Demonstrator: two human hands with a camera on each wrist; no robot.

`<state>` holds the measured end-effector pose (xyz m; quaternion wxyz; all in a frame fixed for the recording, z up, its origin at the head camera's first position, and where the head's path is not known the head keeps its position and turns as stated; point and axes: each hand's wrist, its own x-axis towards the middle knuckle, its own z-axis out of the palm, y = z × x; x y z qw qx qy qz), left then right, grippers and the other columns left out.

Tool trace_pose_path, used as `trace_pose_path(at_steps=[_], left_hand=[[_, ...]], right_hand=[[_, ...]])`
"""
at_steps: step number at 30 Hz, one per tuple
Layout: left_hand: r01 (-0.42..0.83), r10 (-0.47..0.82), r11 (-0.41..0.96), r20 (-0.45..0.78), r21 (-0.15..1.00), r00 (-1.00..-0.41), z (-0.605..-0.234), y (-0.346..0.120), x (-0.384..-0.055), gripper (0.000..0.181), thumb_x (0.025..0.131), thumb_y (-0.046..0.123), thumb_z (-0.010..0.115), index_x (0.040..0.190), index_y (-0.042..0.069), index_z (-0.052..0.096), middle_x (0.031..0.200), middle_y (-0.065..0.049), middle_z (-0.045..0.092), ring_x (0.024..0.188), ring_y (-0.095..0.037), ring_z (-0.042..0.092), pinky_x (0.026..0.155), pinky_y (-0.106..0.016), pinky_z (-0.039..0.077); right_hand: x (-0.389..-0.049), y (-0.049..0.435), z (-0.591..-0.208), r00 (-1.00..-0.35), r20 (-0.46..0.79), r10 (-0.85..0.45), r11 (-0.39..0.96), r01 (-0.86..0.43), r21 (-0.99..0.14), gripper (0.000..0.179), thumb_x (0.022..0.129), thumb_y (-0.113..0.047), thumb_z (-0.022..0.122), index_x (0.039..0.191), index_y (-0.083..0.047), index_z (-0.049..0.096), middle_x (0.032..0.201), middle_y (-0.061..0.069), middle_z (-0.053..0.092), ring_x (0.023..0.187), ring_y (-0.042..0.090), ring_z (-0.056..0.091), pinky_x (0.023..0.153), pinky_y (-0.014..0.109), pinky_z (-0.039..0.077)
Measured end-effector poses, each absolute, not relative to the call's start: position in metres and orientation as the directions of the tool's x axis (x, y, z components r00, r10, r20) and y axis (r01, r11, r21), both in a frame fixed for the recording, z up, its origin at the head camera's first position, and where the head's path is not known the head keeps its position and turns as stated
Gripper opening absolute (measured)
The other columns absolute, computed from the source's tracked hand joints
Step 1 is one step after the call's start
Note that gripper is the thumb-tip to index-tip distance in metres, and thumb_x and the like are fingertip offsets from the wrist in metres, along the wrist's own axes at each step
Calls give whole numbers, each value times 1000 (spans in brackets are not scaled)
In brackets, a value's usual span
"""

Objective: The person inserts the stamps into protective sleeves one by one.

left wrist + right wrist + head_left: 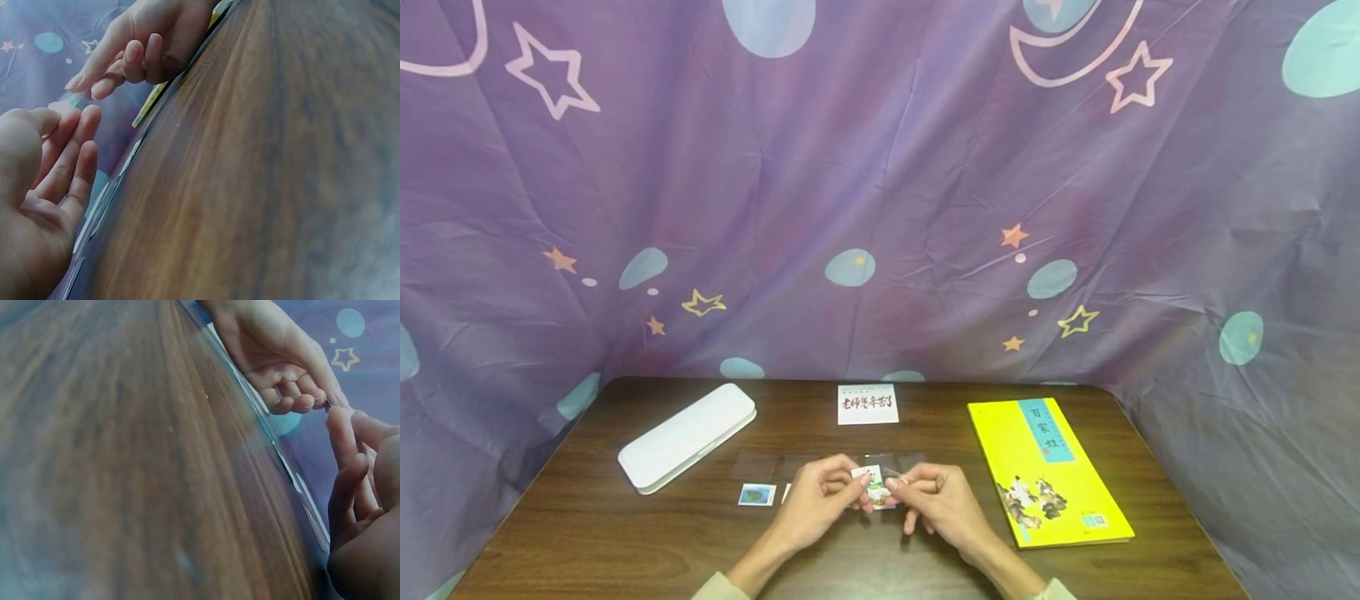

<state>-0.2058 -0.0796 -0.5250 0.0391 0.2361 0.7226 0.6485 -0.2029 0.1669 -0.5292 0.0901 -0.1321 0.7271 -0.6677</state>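
My left hand pinches a small white-edged picture stamp between thumb and fingers, above the middle of the table. Close against it, my right hand pinches a small clear plastic sleeve at the stamp's right side. Whether the stamp is partly inside the sleeve I cannot tell. In the left wrist view, the fingertips of both hands meet around a pale, thin piece. Left of the hands lies a blue stamp with a white border; another white edge peeks out beside my left hand.
Clear plastic sleeves lie in a row behind the hands. A white case is at the left, a white card with red writing at the back, a yellow book at the right. A purple curtain hangs behind the wooden table.
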Motion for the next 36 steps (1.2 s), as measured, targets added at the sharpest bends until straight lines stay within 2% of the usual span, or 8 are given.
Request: trace_pose_path(at_steps=[5,11,19,30,36], left_hand=[[310,386,59,265,949,-884,-524,-78,-205,17,105,16,72,109,-1,70,90,-22,80,77,-15,80,77,-34,68],[274,400,84,220,958,-890,-524,-77,-204,17,106,20,72,110,4,71,88,-13,82,77,-16,80,78,-36,68],[250,421,68,200,966,-885,-524,-77,-205,18,105,20,72,108,2,71,91,-17,82,77,-14,79,77,-34,68],[269,441,56,218,961,-870,-527,-77,-206,17,106,20,71,109,3,72,93,-21,81,78,-12,79,78,-34,68],[278,452,81,213,957,-866,-526,-77,-205,16,106,21,71,110,6,73,94,-18,82,79,-11,79,79,-33,67]], right_hand=[[-203,167,-529,-942,65,-328,72,-94,-993,25,102,-23,78,107,1,73,94,15,84,51,10,70,40,16,42],[-203,167,-529,-937,78,-340,76,-110,-991,24,101,-22,78,107,1,73,94,16,84,51,10,70,41,16,43],[-203,166,-529,-942,92,-323,87,-126,-988,20,102,-20,77,107,-1,74,86,27,79,49,10,67,40,18,42],[-201,165,-527,-942,107,-317,76,-138,-988,21,101,-20,78,111,-1,76,86,27,79,50,10,66,40,19,42],[-201,164,-527,-939,110,-326,84,-145,-986,19,102,-20,77,111,-3,78,84,27,78,50,9,66,40,19,42]])
